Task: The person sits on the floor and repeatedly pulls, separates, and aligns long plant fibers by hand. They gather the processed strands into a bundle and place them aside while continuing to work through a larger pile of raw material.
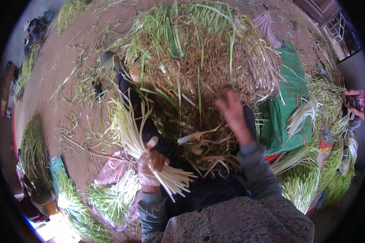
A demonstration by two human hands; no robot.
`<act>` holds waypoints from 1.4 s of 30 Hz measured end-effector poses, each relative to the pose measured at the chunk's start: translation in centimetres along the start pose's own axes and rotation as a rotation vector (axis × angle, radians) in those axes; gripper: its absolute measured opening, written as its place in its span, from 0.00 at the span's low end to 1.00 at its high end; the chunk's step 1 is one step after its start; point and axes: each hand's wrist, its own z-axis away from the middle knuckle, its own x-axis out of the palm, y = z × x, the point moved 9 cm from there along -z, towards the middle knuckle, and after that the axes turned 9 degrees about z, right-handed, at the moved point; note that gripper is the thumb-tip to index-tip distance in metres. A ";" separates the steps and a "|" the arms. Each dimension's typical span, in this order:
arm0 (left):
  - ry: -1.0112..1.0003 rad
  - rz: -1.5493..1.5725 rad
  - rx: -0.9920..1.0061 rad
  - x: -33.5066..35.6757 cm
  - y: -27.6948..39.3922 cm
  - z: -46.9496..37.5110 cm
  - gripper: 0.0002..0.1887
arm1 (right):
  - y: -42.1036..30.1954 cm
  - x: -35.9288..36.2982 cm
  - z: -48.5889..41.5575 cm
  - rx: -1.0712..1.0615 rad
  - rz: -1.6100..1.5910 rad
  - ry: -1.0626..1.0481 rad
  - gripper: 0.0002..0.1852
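Observation:
A bundle of pale garlic shoots or similar stalks (133, 133) is held in my left hand (153, 162), white ends pointing down and right, leafy ends up and left. My right hand (231, 106) is raised and blurred, its fingers apart with nothing between them. It is nearest the large heap of green and dried stalks (197, 54) in front of me. Loose dry husks and leaves (213, 145) lie on my lap, where a single pale stalk (187, 139) also rests.
On the right lies a green woven sack (276, 127) with a white stalk bunch (302, 117) on it. Peeled stalks (118, 191) lie on a pinkish sheet (112, 171) at left. Another person's hands (356, 101) show at far right. Scraps litter the earthen floor (64, 51).

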 end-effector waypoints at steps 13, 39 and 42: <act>-0.067 -0.120 0.086 3.2 4.5 -1.2 0.09 | -7.9 6.7 12.3 -0.504 -0.187 -0.599 0.21; 0.197 -0.187 0.086 -2.8 2.0 -1.5 0.11 | 0.9 -4.5 -4.5 -0.017 -0.261 0.115 0.11; 0.238 -0.191 0.097 -3.1 2.1 -1.4 0.12 | 3.3 -1.7 -7.5 0.103 0.083 -0.042 0.15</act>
